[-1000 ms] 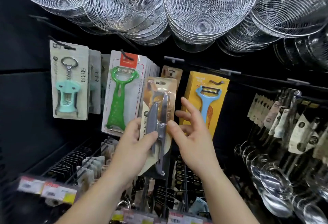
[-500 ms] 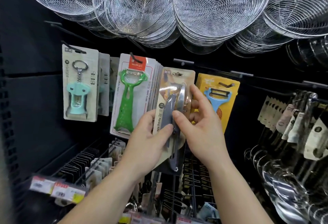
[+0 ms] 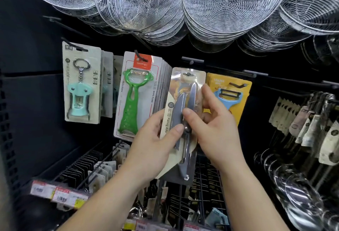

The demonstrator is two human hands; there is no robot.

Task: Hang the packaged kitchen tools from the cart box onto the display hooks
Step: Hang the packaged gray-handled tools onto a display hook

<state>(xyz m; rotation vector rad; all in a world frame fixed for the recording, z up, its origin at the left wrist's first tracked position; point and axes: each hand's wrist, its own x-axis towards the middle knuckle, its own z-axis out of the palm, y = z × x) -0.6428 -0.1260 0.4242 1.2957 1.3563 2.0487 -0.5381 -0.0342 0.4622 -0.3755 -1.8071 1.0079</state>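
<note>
- Both hands, left and right, were clamped on one peeler pack.
- Its hang hole was lined up at a hook, apparently for threading.

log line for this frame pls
stage: hanging | held: paring knife pack | left hand: grips pack | right hand: pinches pack | slot: between green peeler pack, blue peeler pack
</note>
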